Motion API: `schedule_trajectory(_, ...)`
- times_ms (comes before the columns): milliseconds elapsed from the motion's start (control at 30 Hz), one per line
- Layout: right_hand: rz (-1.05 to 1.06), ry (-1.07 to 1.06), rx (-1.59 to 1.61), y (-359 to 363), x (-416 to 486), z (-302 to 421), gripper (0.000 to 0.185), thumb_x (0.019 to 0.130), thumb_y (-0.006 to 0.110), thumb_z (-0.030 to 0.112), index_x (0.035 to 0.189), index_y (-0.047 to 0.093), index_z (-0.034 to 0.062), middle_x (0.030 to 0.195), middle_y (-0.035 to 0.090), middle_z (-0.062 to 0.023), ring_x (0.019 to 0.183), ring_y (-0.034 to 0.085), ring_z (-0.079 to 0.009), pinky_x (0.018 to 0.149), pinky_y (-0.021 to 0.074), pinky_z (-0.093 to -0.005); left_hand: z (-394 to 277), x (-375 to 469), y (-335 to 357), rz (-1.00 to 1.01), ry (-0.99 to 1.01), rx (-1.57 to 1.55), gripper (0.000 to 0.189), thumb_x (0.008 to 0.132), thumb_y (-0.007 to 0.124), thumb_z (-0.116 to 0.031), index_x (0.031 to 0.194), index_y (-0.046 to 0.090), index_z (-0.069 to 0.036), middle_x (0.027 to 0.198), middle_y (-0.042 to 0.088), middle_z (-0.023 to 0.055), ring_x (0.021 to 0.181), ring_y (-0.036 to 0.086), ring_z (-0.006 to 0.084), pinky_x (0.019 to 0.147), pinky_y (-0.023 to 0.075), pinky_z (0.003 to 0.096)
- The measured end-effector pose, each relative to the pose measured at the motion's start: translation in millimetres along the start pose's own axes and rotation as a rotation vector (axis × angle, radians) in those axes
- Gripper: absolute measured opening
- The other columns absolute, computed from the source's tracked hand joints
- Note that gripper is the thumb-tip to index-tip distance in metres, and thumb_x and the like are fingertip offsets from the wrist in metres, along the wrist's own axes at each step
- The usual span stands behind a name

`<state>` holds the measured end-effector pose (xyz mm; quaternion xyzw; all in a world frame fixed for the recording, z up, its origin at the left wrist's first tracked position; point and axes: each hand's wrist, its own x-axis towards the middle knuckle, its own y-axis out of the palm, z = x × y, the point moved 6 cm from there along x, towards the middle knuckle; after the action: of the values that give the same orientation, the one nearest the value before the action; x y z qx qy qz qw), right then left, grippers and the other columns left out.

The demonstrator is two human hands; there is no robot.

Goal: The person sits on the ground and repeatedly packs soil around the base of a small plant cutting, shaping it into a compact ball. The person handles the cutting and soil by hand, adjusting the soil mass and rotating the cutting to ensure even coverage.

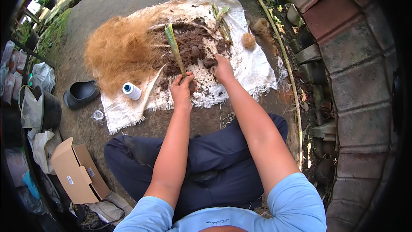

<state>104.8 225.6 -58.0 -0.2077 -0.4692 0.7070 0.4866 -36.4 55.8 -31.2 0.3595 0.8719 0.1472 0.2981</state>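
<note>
My left hand grips the lower end of an upright green leaf cutting, with something dark, perhaps soil, at its fingers. My right hand has its fingers at a dark clump of soil on a white woven plastic sack; whether it grips the clump is unclear. Loose dark soil is spread across the middle of the sack. A heap of brown coconut fibre lies at the left, with a white thread spool below it. More leaf cuttings and a fibre-wrapped ball lie at the upper right.
A black clog stands left of the sack, near a black bucket and an opened cardboard box. A long thin pole runs along the right, beside stacked roof tiles. Tangled white string lies at the sack's right edge.
</note>
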Motion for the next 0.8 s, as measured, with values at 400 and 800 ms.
schedule_trajectory(400, -0.098, 0.044, 0.243, -12, -22, 11, 0.019, 0.078, 0.077, 0.010, 0.095, 0.072, 0.0021, 0.095, 0.068, -0.0178, 0.084, 0.071, -0.0337, 0.079, 0.0573, -0.0388, 4, 3, 0, 0.021, 0.009, -0.007, 0.014, 0.088, 0.073, -0.005, 0.100, 0.068, -0.003, 0.083, 0.068, 0.0047, 0.066, 0.067, 0.0136, 0.054, 0.0551, 0.0277)
schedule_trajectory(800, -0.073, -0.019, 0.097, -5, -36, 24, 0.018, 0.079, 0.078, 0.013, 0.092, 0.074, 0.0017, 0.093, 0.068, -0.0201, 0.090, 0.067, -0.0380, 0.081, 0.0538, -0.0446, 5, 0, 0, 0.031, -0.003, -0.003, 0.015, 0.087, 0.073, -0.006, 0.101, 0.068, -0.005, 0.086, 0.068, 0.0033, 0.069, 0.068, 0.0137, 0.056, 0.0555, 0.0273)
